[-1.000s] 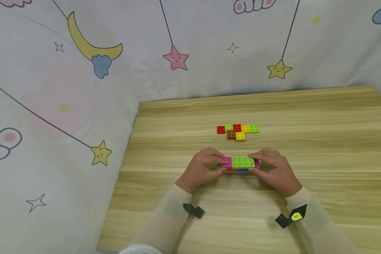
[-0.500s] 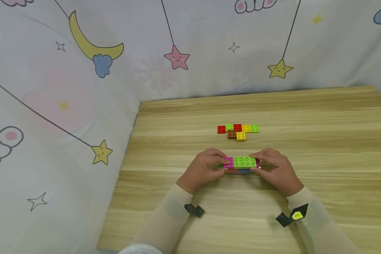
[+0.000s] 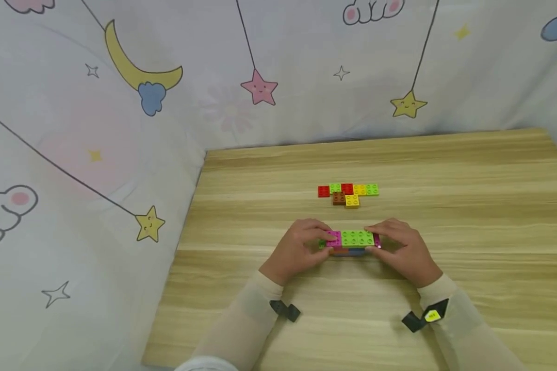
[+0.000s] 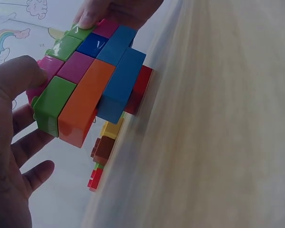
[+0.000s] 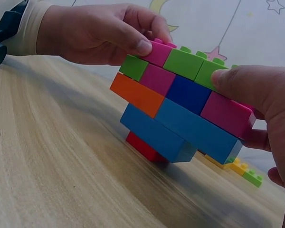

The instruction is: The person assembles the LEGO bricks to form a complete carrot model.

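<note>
A person's left hand [image 3: 297,247] and right hand [image 3: 401,247] are each holding one end of a stacked brick block [image 3: 351,241] in a closed grip on the table [image 3: 469,206]; several layers are joined, while loose bricks [image 3: 349,194] are lying unused just behind.

A stacked brick block [image 3: 351,242] is held on the desk [image 3: 445,206] between the left hand [image 3: 297,247] at its left end and the right hand [image 3: 406,250] at its right end, with a flat row of loose bricks [image 3: 348,193] laid behind it.
</note>
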The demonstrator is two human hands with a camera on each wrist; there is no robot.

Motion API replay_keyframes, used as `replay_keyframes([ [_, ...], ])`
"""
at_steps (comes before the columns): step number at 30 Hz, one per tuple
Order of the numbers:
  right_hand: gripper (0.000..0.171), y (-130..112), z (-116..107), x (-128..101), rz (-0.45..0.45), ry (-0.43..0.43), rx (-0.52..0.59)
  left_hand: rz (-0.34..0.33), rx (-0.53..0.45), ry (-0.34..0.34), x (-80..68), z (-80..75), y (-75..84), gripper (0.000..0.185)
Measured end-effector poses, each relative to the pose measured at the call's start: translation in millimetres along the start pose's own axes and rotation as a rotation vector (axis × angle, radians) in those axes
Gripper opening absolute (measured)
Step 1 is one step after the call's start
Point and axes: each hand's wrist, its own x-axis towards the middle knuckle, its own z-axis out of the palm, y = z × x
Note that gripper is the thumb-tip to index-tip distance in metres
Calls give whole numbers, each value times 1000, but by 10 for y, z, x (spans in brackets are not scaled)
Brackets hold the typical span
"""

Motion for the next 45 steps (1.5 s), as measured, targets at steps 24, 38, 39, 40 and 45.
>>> replay_keyframes([
  [24,27,515,-59,436,230,56,43,-38,-20,57,-71,43,-134,38],
  [38,48,703,61,800,153,-163,-196,-43,-76,75,-73,53,-176,37],
  [39,48,694,69,815,148,-169,-204,-44,-77,75,-75,52,-183,37],
  [40,48,684,78,827,146,-172,-215,-47,-77,74,-75,50,-185,37],
  [45,45,666,118,859,149,-185,-260,-51,-75,69,-77,39,-198,37],
])
